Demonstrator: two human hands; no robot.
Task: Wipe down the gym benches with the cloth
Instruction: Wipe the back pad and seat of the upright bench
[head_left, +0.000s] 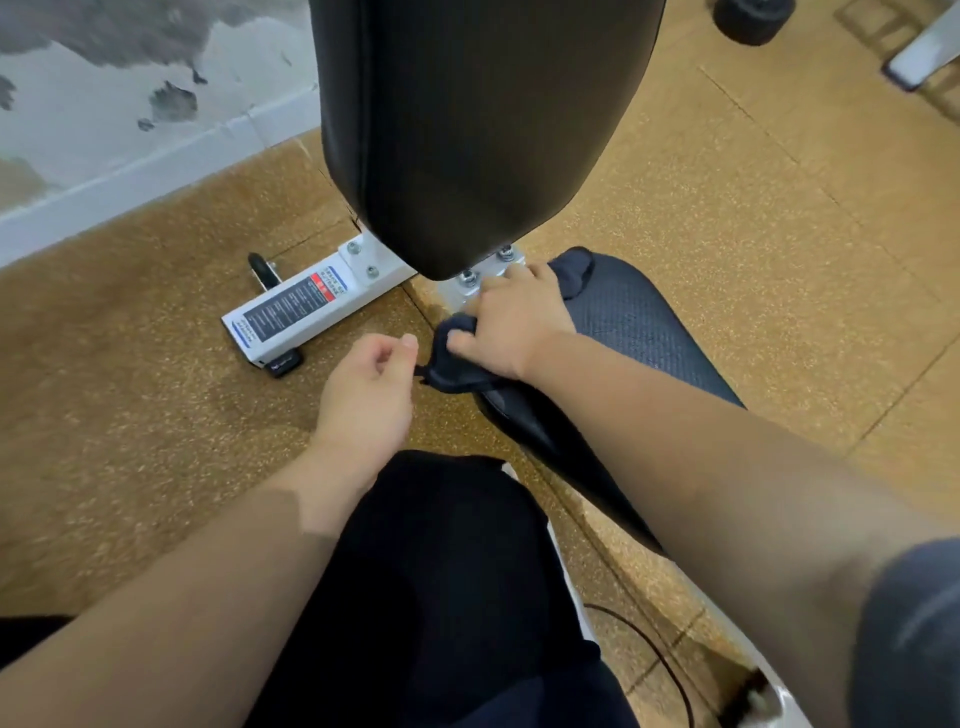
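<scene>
Cork-coloured floor (130, 415) open on both sides; upright black backrest (483, 130) fills the top, seat pad (649, 332) runs lower right, white frame foot (306, 306) with its warning label lies left, so room is tightest at the bolted bracket (483, 278) between the pads. Right hand (511, 325) is closed over the dark cloth (457, 364), bunched at the seat's front-left edge against the bracket, one corner hanging off; left hand (371, 384) hovers just beside it, loosely curled, empty as far as I can see. Judgement: mid-task, working the seat junction; no wipe marks visible, so what is done or left on backrest and other benches cannot be told.
</scene>
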